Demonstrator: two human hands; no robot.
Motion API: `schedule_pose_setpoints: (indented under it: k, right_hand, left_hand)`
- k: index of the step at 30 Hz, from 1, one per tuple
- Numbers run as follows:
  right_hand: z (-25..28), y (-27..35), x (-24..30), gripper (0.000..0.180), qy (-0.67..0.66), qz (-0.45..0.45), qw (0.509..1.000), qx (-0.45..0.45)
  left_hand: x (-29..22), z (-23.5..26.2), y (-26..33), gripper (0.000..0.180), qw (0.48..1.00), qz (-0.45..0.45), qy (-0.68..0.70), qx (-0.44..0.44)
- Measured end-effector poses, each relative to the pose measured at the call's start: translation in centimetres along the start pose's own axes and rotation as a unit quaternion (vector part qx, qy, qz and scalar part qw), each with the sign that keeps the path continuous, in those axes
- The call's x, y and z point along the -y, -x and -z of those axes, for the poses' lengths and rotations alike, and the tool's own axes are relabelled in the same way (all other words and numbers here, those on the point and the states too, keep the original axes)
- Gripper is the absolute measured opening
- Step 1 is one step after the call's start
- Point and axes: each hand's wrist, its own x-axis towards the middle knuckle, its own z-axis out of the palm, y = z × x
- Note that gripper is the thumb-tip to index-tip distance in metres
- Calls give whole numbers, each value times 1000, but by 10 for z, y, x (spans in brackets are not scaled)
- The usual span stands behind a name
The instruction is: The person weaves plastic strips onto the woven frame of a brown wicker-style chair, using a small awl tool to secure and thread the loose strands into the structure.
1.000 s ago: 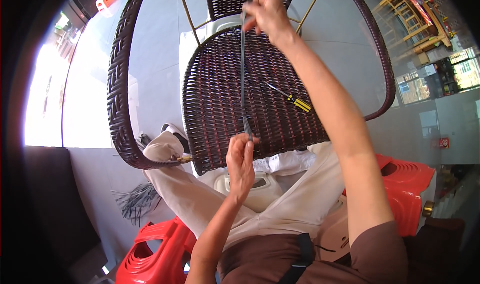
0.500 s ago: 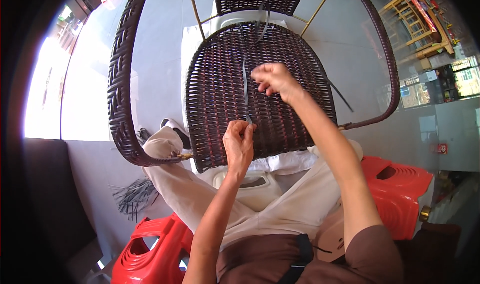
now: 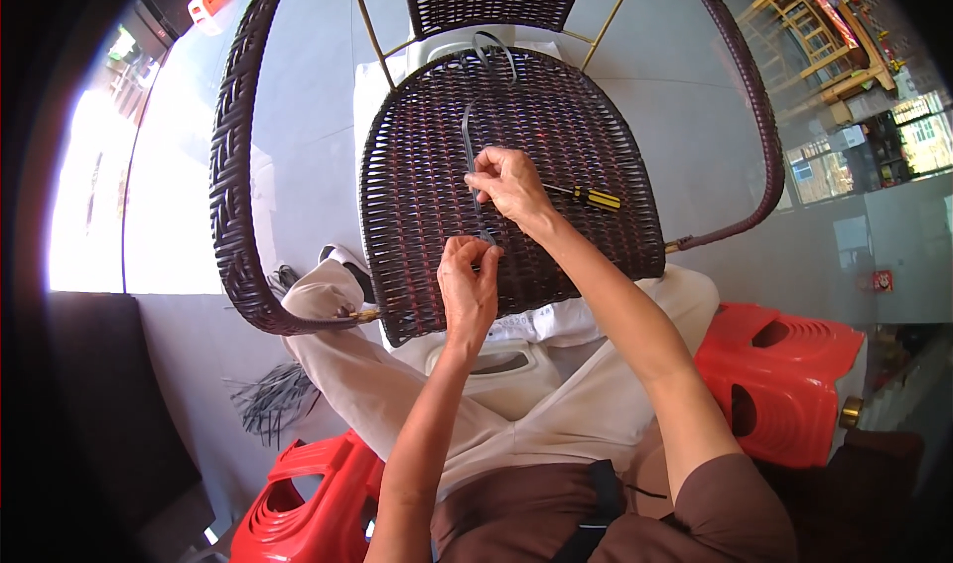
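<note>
A dark brown woven rattan chair (image 3: 586, 136) lies tipped in front of me, its seat facing up over my knees. A loose dark rattan strip (image 3: 467, 131) runs down the middle of the weave. My right hand (image 3: 508, 184) pinches this strip near the seat's centre. Just below it, my left hand (image 3: 469, 277) grips the strip's lower end where it enters the weave near the front edge. A yellow-handled screwdriver (image 3: 594, 198) rests on the seat to the right of my right hand.
Two red plastic stools stand beside my legs, one at the right (image 3: 784, 379) and one at the lower left (image 3: 313, 503). A white plastic container (image 3: 516, 364) sits under the chair. A bundle of dark strips (image 3: 268, 404) lies on the grey floor at left.
My right hand has slid down the strip from the top of the seat to its centre, close above my left hand, which stayed at the lower end. The strip's upper part now lies slack.
</note>
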Motion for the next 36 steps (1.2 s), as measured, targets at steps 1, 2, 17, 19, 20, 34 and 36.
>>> schedule_pose_setpoints:
  k: [1,2,17,19,20,34,36]
  right_hand:
    - [2,-3,-2,11,-25,10,1000,-8]
    - [3,-9,-1,10,-52,21,998,-20]
    - [12,-46,27,7,-74,55,994,-53]
    - [12,-50,30,8,-60,83,993,-52]
    - [11,-52,31,8,-61,82,993,-54]
    - [3,-63,29,7,-32,105,992,-68]
    - [3,-65,30,7,-40,100,991,-74]
  left_hand:
    - [-3,-1,-2,18,1000,-1,2,2]
    - [-5,0,-4,18,1000,20,-3,-1]
    - [-3,6,-21,18,997,62,-40,-5]
    - [2,7,-21,17,998,53,-31,-9]
    - [4,8,-21,17,999,46,-22,-13]
    - [-1,3,-27,12,996,34,-84,-9]
    - [0,2,-28,12,995,38,-94,-12]
